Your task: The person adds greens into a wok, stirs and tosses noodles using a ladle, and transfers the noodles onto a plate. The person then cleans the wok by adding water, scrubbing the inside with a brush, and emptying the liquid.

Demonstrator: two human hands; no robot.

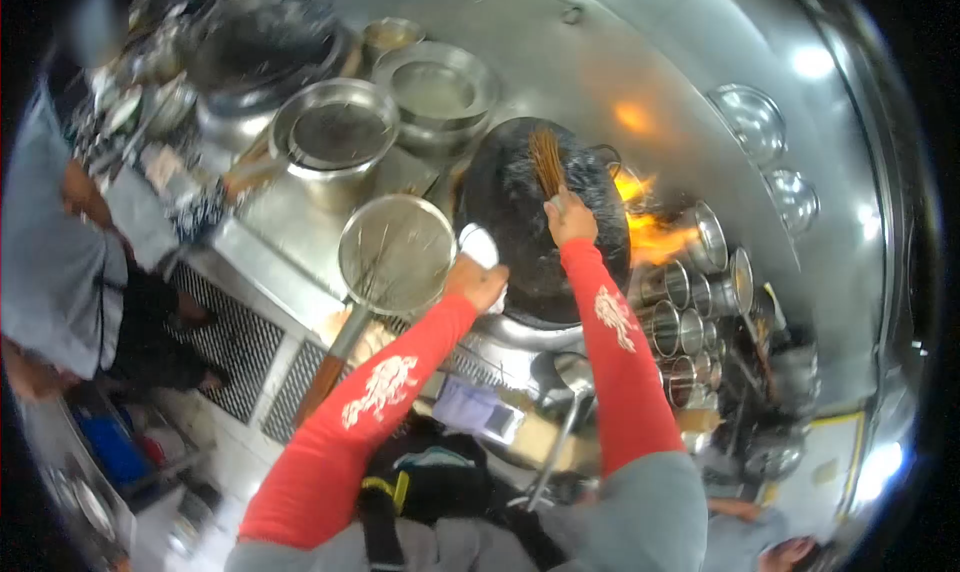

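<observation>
My right hand (572, 218) is closed around a bamboo wok brush (546, 160), its bristles over the far part of a large dark wok (500, 207). Wet-looking streaks show on the wok's inner surface near the bristles. At the wok's left rim, my left hand (478, 283) is closed on a folded white cloth (479, 243). Whether the cloth grips the wok's handle is hidden by the hand. Just left of that hand lies a round mesh strainer (396, 247) with a long wooden handle. Orange flames (655, 234) rise beside the wok's right edge.
Steel pots (333, 137) and a wide basin (435, 87) stand at the back left. Several metal containers (690, 322) line the right side. A ladle (572, 372) lies in front. At the left stands another person (60, 242); someone else (745, 537) shows at lower right.
</observation>
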